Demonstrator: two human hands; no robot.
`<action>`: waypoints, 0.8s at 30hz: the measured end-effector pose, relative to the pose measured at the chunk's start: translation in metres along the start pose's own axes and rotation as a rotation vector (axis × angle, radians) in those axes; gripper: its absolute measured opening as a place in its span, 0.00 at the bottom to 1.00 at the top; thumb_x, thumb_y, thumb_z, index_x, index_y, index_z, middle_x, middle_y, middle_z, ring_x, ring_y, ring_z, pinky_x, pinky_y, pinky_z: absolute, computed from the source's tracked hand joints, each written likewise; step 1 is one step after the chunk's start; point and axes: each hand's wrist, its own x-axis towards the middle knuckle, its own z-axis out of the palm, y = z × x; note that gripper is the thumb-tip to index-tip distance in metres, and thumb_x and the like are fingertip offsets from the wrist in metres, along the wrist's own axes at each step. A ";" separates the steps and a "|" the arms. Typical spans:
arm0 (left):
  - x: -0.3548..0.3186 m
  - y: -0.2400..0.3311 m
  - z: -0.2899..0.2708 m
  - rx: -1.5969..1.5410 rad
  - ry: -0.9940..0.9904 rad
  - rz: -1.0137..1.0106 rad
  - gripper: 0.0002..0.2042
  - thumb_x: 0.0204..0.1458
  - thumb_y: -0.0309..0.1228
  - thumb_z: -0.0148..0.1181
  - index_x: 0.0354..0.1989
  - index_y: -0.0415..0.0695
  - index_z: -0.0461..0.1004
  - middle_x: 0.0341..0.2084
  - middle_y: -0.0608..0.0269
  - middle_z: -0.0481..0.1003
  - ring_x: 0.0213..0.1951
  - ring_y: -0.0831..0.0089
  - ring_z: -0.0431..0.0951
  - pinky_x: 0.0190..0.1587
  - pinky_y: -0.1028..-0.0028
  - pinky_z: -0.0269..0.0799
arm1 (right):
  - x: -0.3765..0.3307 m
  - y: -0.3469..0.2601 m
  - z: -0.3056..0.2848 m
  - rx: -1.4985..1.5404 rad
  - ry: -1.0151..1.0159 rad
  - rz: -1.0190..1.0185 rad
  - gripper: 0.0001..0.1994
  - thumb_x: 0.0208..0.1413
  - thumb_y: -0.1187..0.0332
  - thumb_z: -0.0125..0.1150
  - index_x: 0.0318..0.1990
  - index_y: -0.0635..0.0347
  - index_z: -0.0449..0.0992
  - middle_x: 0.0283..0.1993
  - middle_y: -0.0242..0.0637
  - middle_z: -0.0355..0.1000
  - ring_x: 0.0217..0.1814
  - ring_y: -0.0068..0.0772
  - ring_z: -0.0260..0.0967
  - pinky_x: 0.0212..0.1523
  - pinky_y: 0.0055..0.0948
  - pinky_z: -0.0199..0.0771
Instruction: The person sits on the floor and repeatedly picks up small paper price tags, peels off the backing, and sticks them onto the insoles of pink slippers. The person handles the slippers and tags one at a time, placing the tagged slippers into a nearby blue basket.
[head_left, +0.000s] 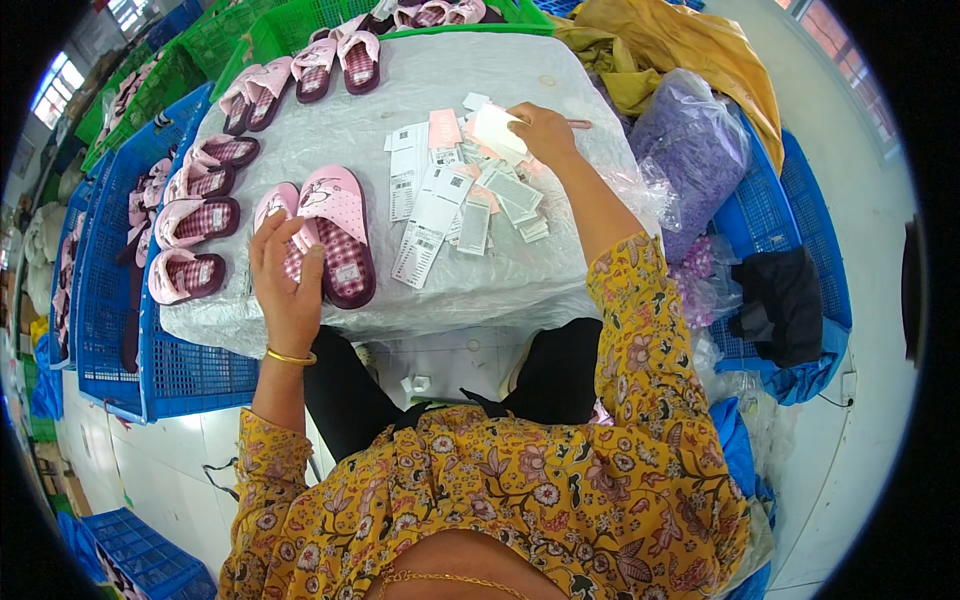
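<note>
I have the pink slippers (348,255) on the table (460,75), near its front edge and left of its middle, toes pointing to its far side. My left hand (285,285) lies over the left one of the two, fingers and thumb spread in a loose arch; I can't tell whether it grips or only rests there. The other shows most of its checked insole.

They look light, with soft, padded uppers that would give under a squeeze and a firmer dark sole. I'd take hold by the sole's sides, or with the thumb inside the upper's mouth, and not press the toe flat.

Right of the table's middle, my right hand (543,132) pinches a white card (497,134) between thumb and fingers. It seems thin and rather stiff, likely to slide on its neighbours; an edge or corner is the place to pinch.

Loose tags (432,225) overlap about the table's middle. More slippers (203,222) line its left side and far-left corner. Beyond that side stand blue crates (195,390); green crates (225,62) lie past the far-left corner. Off the right side is a purple bag (692,150).
</note>
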 end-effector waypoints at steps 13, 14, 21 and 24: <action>0.009 0.050 0.058 -0.438 -0.294 -0.289 0.16 0.59 0.31 0.57 0.54 0.39 0.71 0.49 0.60 0.74 0.49 0.68 0.74 0.50 0.72 0.69 | -0.058 -0.071 -0.019 0.035 0.451 -0.418 0.10 0.48 0.62 0.67 0.30 0.58 0.78 0.38 0.35 0.76 0.43 0.42 0.71 0.46 0.41 0.68; 0.009 0.058 0.067 -0.598 -0.300 -0.406 0.17 0.60 0.32 0.56 0.55 0.39 0.70 0.48 0.61 0.74 0.47 0.71 0.74 0.48 0.73 0.69 | -0.073 -0.087 -0.019 0.013 0.475 -0.527 0.10 0.47 0.62 0.68 0.28 0.57 0.77 0.37 0.33 0.75 0.42 0.41 0.71 0.45 0.41 0.68; -0.010 0.093 0.112 -1.118 -0.322 -0.791 0.18 0.62 0.35 0.52 0.55 0.36 0.68 0.41 0.63 0.74 0.38 0.79 0.73 0.37 0.78 0.70 | -0.180 -0.134 0.009 -0.020 0.443 -0.599 0.09 0.42 0.65 0.69 0.27 0.53 0.73 0.37 0.27 0.72 0.38 0.33 0.68 0.43 0.37 0.66; -0.015 0.095 0.119 -1.104 -0.315 -0.871 0.14 0.62 0.32 0.49 0.50 0.35 0.72 0.38 0.63 0.77 0.36 0.77 0.75 0.37 0.77 0.71 | -0.202 -0.138 0.004 0.088 0.399 -0.489 0.08 0.43 0.67 0.69 0.31 0.53 0.76 0.42 0.30 0.72 0.42 0.35 0.69 0.44 0.38 0.67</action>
